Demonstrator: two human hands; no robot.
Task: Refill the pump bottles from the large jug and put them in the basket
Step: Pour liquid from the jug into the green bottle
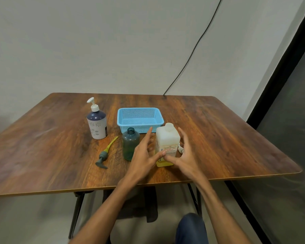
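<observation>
I see a wooden table (42, 147) on black metal legs (76, 217), set against a plain pale wall (113, 41). A black cable (194, 50) runs down the wall. A dark panel (289, 138) stands at right.

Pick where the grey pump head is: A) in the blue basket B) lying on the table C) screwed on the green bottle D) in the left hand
B: the grey pump head lies flat on the table, left of the green bottle, whose neck is open.
</observation>
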